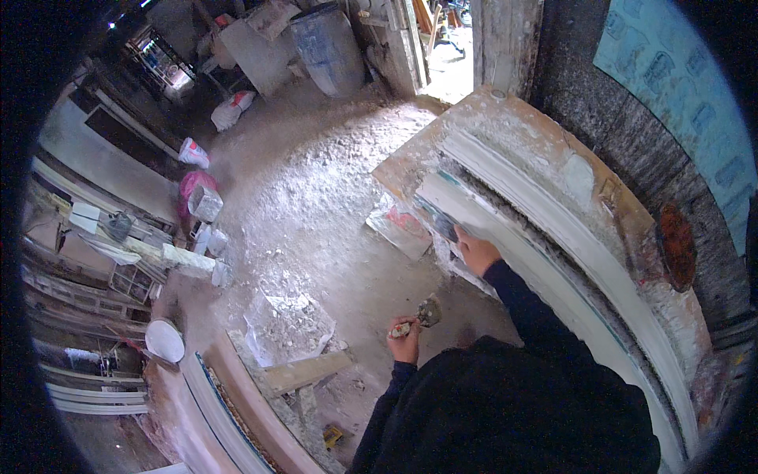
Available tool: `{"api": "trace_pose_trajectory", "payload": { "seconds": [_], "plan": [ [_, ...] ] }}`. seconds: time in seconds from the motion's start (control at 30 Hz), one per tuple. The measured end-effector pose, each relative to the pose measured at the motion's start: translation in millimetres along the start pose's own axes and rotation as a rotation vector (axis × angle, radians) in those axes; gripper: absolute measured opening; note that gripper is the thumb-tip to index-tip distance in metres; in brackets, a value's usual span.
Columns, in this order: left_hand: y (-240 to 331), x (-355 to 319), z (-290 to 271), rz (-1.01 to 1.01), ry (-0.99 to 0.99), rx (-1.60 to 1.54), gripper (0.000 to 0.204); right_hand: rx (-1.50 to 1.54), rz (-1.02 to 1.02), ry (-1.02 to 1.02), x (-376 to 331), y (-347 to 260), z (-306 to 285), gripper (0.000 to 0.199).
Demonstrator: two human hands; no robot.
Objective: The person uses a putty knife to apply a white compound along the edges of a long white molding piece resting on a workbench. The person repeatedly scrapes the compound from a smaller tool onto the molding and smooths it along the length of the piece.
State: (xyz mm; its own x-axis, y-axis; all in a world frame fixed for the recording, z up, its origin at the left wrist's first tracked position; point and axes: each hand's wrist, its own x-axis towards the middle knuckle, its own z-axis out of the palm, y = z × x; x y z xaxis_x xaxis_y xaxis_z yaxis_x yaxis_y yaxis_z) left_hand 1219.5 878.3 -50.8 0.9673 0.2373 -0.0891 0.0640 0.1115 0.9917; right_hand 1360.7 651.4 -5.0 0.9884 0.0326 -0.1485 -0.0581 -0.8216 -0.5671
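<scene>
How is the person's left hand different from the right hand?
The left hand is held low near the body over the dusty floor, gripping a small scraper tool; the right hand reaches out and rests on the long white moulding on the bench. The right arm is stretched, the left bent. Both wear dark sleeves.

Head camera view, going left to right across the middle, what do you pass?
White bowl → block of white plaster rubble → left hand holding a small trowel → right hand → long white curved moulding → rusty round disc.

Left hand (405,341) grips scraper (427,311); right hand (474,251) on white moulding (553,229) (dusty floor).
</scene>
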Motion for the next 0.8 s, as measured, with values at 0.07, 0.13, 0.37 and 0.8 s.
{"api": "trace_pose_trajectory", "payload": {
  "seconds": [0.07, 0.13, 0.37, 0.8],
  "plan": [
    [3, 0, -3, -0.04, 0.029, -0.012, 0.01, -0.045, 0.166, -0.139, -47, -17, -32, 0.046],
    [4, 5, -3, -0.043, 0.033, 0.015, 0.009, -0.006, 0.183, -0.068, -84, 2, -28, 0.045],
    [3, 19, -10, -0.066, 0.074, -0.034, 0.011, 0.112, 0.062, -0.156, -142, 26, -41, 0.042],
    [6, 25, 14, -0.017, -0.012, 0.015, 0.013, -0.059, 0.106, 0.131, -88, 12, -13, 0.043]
  ]
}}
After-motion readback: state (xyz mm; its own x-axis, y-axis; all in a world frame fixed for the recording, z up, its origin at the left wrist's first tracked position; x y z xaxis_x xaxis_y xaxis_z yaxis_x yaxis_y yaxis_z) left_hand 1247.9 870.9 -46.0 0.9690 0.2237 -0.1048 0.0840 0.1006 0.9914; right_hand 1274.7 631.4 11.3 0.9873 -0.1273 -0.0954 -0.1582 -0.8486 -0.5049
